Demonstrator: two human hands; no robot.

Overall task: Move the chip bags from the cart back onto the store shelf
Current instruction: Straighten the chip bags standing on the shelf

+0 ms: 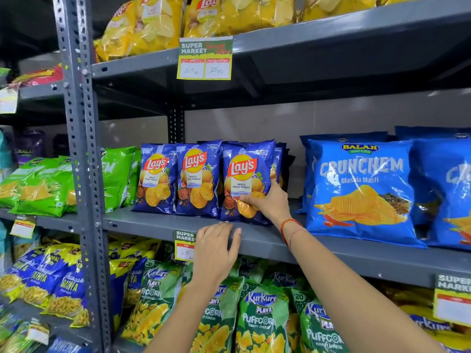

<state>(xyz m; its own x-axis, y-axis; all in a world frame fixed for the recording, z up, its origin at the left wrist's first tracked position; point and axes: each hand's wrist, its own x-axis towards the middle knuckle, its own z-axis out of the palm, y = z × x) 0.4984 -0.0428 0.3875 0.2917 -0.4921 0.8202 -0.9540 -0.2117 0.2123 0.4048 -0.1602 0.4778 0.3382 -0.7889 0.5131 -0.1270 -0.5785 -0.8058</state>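
Note:
Three rows of blue Lay's Magic Masala bags stand upright on the grey middle shelf (158, 225). My right hand (267, 203) grips the lower right part of the rightmost front Lay's bag (244, 174), thumb across its front. The middle Lay's bag (197, 178) and the left Lay's bag (155, 178) stand beside it, untouched. My left hand (215, 250) rests flat on the shelf's front edge just below that bag, fingers together, holding nothing. No cart is in view.
Large blue Balaji Crunchem bags (362, 187) fill the shelf to the right, green bags (117, 174) to the left. Yellow Lay's bags (158, 21) sit on the top shelf, Kurkure Puffcorn bags (260, 314) below. A grey perforated upright (79, 149) stands left. Price tags (205, 58) hang from shelf edges.

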